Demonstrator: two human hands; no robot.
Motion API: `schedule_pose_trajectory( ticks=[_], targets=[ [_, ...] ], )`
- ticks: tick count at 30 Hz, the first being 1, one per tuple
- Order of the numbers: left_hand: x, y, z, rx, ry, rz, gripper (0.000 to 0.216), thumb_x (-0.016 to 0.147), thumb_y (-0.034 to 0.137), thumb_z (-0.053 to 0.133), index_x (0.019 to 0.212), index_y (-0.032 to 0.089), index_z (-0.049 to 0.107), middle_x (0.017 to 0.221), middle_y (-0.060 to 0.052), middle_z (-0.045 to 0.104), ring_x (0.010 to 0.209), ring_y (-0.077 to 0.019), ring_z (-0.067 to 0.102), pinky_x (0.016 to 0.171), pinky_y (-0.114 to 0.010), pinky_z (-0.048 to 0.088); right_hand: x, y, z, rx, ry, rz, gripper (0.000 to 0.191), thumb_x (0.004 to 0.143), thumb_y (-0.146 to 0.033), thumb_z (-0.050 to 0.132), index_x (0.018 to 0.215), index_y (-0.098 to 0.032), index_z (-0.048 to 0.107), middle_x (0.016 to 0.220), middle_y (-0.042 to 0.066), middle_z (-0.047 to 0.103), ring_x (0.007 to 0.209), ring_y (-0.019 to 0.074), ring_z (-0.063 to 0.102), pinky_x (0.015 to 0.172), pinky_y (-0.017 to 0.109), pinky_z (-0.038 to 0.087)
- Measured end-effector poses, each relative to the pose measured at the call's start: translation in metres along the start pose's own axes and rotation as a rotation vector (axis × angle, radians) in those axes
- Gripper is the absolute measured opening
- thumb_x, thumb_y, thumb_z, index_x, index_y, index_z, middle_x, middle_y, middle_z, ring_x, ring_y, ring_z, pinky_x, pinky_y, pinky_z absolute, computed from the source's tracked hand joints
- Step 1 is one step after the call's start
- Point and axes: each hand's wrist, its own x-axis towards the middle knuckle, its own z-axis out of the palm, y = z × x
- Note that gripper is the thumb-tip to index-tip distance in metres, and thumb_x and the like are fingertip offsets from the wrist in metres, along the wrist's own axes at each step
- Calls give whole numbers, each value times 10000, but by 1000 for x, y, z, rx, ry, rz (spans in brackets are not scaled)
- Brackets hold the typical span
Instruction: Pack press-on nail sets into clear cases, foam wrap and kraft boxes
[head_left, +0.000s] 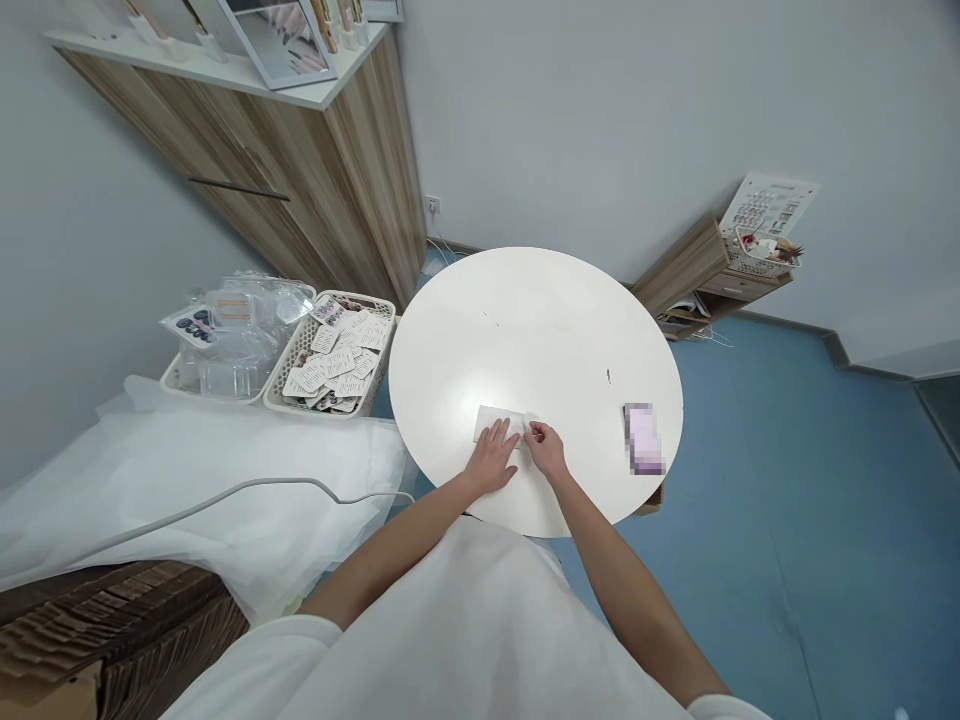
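Note:
A small flat white packet (487,414) lies on the round white table (525,310), close to the edge nearest my body. My left hand (492,458) is spread over it, fingers stretched out and pressing its left and middle part down. At the packet's right end, my right hand (546,448) has its thumb and fingers pinched together on what looks like a thin, translucent edge of it. The fingers hide part of that end, and whatever is inside the packet cannot be made out.
A blurred pinkish-purple rectangular object (643,438) lies at the table's right. On the left stand a basket of printed cards (375,385) and a basket of clear plastic packaging (176,385). A wooden cabinet (375,170) is behind; stacked cardboard (150,630) sits lower left.

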Motion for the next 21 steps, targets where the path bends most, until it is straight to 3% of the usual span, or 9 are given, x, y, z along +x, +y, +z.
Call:
schedule_pose_trajectory(
  ticks=[2, 4, 6, 8, 12, 15, 18, 21],
  targets=[
    [-10, 2, 3, -143, 121, -174, 584, 737, 313, 515, 1269, 184, 312, 1423, -123, 164, 1309, -283, 119, 1023, -449, 187, -2, 0, 0, -99, -16, -52, 386, 753, -267, 413, 1116, -177, 509, 1068, 80, 539, 917, 170, 544, 845, 316, 429],
    [-21, 3, 9, -373, 178, -450, 599, 753, 374, 500, 1270, 164, 282, 1383, -163, 233, 1274, -278, 237, 974, -425, 299, -3, 0, 0, -176, -37, -101, 389, 770, -201, 364, 1130, -190, 511, 1063, 76, 530, 966, 169, 524, 864, 316, 413],
    [-29, 1, 13, -646, 124, -709, 642, 762, 443, 480, 1274, 140, 237, 1309, -198, 337, 1179, -258, 401, 869, -372, 416, -4, 2, 1, -245, -40, -142, 399, 772, -157, 352, 1132, -196, 517, 1041, 76, 528, 956, 171, 522, 845, 313, 419],
    [-29, -3, 16, -840, 71, -854, 684, 769, 470, 465, 1283, 122, 178, 1254, -208, 396, 1084, -226, 498, 782, -313, 469, -5, 5, 4, -324, 2, -177, 395, 764, -142, 377, 1127, -196, 523, 1061, 87, 508, 959, 186, 511, 827, 325, 426],
    [-7, -9, 16, -802, 189, -877, 717, 800, 435, 445, 1308, 186, 4, 1286, -185, 348, 1076, -189, 507, 752, -275, 477, -10, 13, 13, -427, 128, -233, 381, 772, -163, 393, 1128, -222, 514, 1248, 82, 389, 1134, 226, 377, 893, 381, 382],
    [11, -9, 14, -796, 315, -953, 799, 765, 450, 504, 1311, 207, -26, 1319, -201, 279, 1074, -201, 503, 752, -292, 482, -14, 17, 16, -407, 131, -254, 384, 798, -180, 347, 1154, -225, 483, 1304, 60, 346, 1186, 211, 328, 938, 388, 347],
    [19, -8, 13, -917, 385, -993, 815, 730, 423, 565, 1311, 189, 44, 1290, -192, 330, 1003, -186, 547, 730, -281, 496, -14, 18, 16, -361, 121, -249, 380, 796, -172, 345, 1147, -206, 485, 1306, 64, 344, 1186, 200, 339, 952, 369, 341],
    [20, -10, 8, -954, 349, -906, 628, 753, 346, 558, 1267, 188, 233, 1166, -140, 486, 902, -159, 588, 712, -282, 499, -13, 19, 15, -326, 114, -225, 380, 788, -165, 355, 1142, -211, 486, 1299, 69, 347, 1170, 201, 366, 940, 366, 355]
  ],
)
